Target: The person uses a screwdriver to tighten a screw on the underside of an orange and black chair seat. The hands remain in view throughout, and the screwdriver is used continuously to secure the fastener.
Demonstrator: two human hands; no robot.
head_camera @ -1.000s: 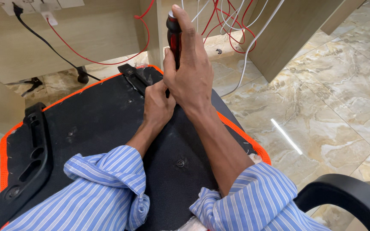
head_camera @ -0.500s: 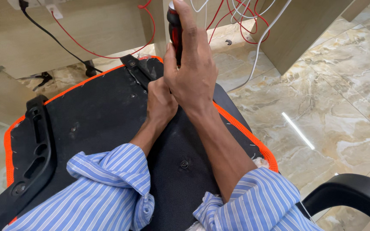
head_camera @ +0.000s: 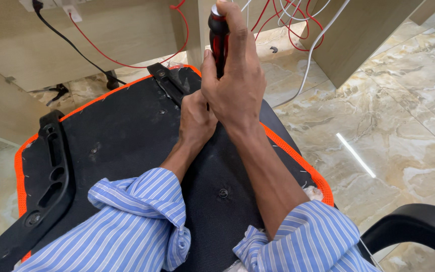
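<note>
Only one view for me: head camera, looking steeply down from above, close over both forearms and upturned chair seat (head_camera: 127, 136), marble floor (head_camera: 404, 100) beyond.

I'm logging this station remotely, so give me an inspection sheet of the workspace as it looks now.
Surface: black underside of a chair seat with orange edging, lying flat, several screw points visible.
Job's things: red and black screwdriver, held upright; black bracket at the far edge; black armrest plate on the left side.
Clutter: nothing seen.
Hands: right hand shut around the screwdriver handle; left hand below it, near the shaft, grip hidden.
Cables: red wires, a black cable and a white cable hang under the desk.
Surroundings: marble floor, wooden desk panels, another black armrest at lower right.
</note>
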